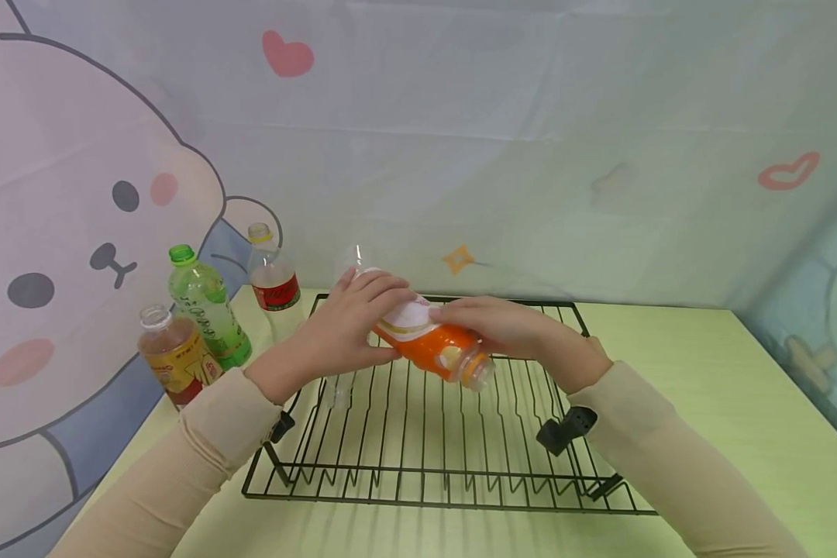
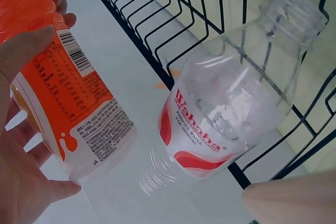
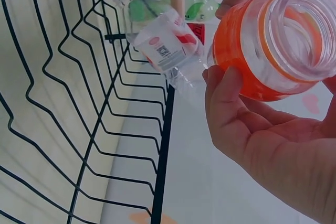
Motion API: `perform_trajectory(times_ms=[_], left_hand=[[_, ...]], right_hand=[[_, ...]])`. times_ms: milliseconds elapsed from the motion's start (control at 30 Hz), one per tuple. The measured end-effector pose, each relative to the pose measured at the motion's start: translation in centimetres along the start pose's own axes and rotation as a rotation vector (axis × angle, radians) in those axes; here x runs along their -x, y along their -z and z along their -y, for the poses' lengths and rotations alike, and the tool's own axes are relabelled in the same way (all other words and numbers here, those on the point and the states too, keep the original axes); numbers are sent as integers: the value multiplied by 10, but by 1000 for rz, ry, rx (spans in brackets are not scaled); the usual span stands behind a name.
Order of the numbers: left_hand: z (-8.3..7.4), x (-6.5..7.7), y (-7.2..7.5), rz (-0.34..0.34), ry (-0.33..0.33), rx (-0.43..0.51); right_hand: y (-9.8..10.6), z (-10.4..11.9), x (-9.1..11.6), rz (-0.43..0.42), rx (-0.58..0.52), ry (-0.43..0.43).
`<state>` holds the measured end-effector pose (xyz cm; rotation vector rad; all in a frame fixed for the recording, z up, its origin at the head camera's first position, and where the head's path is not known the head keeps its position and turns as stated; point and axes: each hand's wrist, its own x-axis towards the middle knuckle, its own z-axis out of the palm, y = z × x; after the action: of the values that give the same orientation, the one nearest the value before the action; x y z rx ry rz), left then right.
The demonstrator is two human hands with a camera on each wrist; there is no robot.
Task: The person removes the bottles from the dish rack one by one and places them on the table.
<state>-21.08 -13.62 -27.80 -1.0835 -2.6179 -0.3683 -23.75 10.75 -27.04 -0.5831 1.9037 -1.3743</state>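
Bottle (image 1: 425, 349) tilted over wire rack (image 1: 421, 470)

The bottle wears an orange and white label (image 2: 89, 119), with barcode and dense print on one side; its clear neck (image 1: 477, 373) is uncapped, ringed yellow-orange, pointing toward the rack's front right. The left-hand grip (image 1: 345, 322) clasps the lower body, the right-hand grip (image 1: 523, 329) curls around the shoulder. At the rack's left lies a clear Wahaha bottle (image 2: 205, 140); left of the rack, a green bottle (image 1: 212, 310) stands on the bench (image 1: 669, 403).
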Motion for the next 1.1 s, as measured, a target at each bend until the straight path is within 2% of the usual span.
perform_trajectory(times_ms=[133,233,333,600,833,1000,1100], left_hand=[[1,2,2,-16,2,13],[2,4,4,-49,-2,27],[4,5,4,-82,-6,45],[11,10,7,-136,-10,74],[16,18,18,-144,99,149],[22,27,27,-152,156,222],[26,32,32,-179,182,250]], right_hand=[[2,4,0,43,-13,19],[3,6,0,84,-30,49],[4,8,1,92,-37,63],[5,12,0,-5,-47,64],[9,11,-7,-158,-94,54],[11,9,-14,-193,-119,74],[11,10,-18,-204,-127,93]])
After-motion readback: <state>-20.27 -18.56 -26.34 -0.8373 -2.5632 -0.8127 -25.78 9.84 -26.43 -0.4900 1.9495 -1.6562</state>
